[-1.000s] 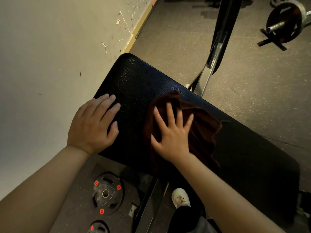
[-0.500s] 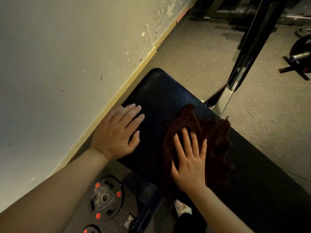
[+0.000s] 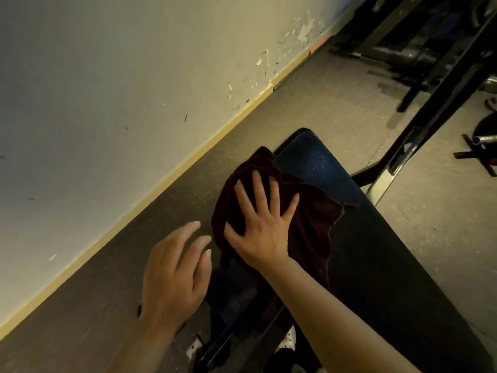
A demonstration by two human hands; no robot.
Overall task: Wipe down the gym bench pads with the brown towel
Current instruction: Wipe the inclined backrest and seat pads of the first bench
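At the pad's near edge, my right hand [image 3: 265, 227] presses the brown towel [image 3: 309, 211] flat with spread fingers, while my left hand [image 3: 174, 275] hovers released, seemingly off the bench pad [image 3: 376, 251]. I'd keep the palm flat and wipe the long dark surface toward the wall [image 3: 107, 90] corner above the speckled floor [image 3: 336, 98].

On my left, the strip of floor [image 3: 150, 219] between the wall [image 3: 107, 90] and the counter [image 3: 376, 251] is narrow. My left grip [image 3: 174, 273] hangs over that gap. The counter's far end [image 3: 309, 149] is bare, as is its long stretch to the right. A slanted metal frame bar [image 3: 419, 130] rises close beside its right edge, blocking that side. More equipment [image 3: 419, 57] crowds the far corner.
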